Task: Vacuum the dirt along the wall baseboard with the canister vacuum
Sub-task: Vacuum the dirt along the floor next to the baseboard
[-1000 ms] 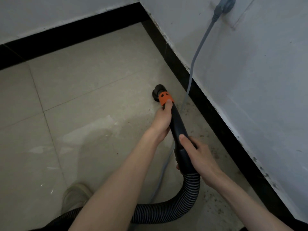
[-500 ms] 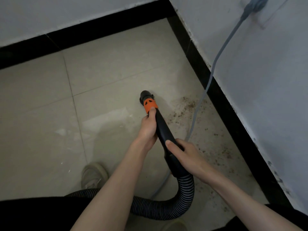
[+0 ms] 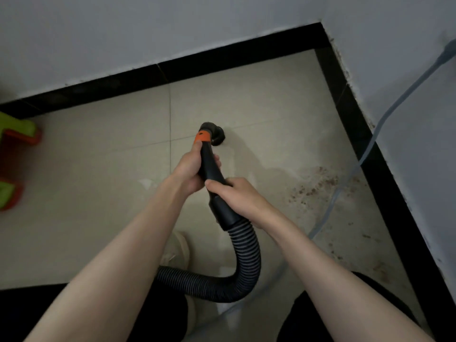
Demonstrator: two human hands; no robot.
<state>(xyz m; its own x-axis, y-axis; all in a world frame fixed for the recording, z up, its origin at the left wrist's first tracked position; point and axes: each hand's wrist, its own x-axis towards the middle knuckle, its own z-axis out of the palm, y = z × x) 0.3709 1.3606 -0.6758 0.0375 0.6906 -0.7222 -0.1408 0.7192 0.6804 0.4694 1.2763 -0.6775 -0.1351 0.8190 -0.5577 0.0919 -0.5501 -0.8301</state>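
Observation:
I hold a black vacuum wand [image 3: 209, 166] with an orange collar [image 3: 202, 137] and a round brush nozzle [image 3: 215, 133] over the beige tile floor. My left hand [image 3: 190, 170] grips the wand just below the collar. My right hand [image 3: 237, 195] grips it lower, by the cuff of the ribbed black hose [image 3: 244, 262], which loops down and left. Brown dirt [image 3: 318, 183] is scattered on the tiles to the right, beside the black baseboard [image 3: 365, 144] of the right wall. The nozzle is left of the dirt, apart from it. The canister is out of view.
A grey power cord [image 3: 385, 114] hangs down the right wall and trails over the dirty tiles. A second black baseboard [image 3: 172, 70] runs along the far wall to the corner. A green and orange object [image 3: 14, 134] lies at the left edge. My shoe [image 3: 177, 250] is under the arms.
The view has swung left, bringing the room corner and the green object into sight. The nozzle has moved away from the right wall, leaving the dirt patch to its right. Both hands keep their grip.

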